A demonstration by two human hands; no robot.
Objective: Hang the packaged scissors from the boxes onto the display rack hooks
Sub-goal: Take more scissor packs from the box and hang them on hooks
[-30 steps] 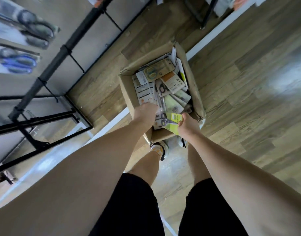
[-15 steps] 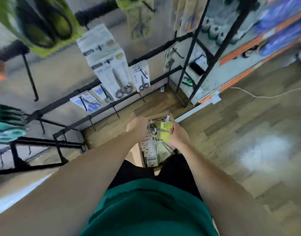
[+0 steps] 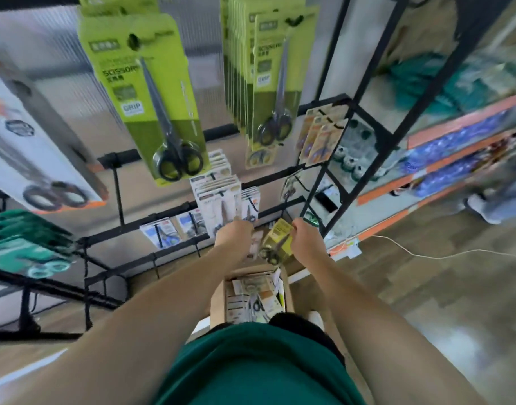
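Pack is out of the box now: a sec ago both hands were down in the carton w/ it, now they're raised in front of the rack. Pick looks done; what's left for this one is finding a free hook & threading the hang hole.

Right hand [image 3: 305, 239] has its grip clamped on the yellow scissors pack [image 3: 277, 239], pinching the card's right edge. The pack hangs in the air just above the cardboard box [image 3: 217, 305], between the two hands, in front of the rack's lower bars, not yet on any hook. Left hand [image 3: 236, 233] is up by the white packs [image 3: 218, 197] on a lower hook, fingers curled; can't tell if its grip is on anything or just touching.

Pack: small yellow-green card, dark-handled scissors w/ loops at the bottom, blades up. Tilted, a bit blurred. Hang hole not visible.

Display rack [image 3: 335, 159] already carries big green packs [image 3: 151, 92] up top. Box is still full of mixed packs.
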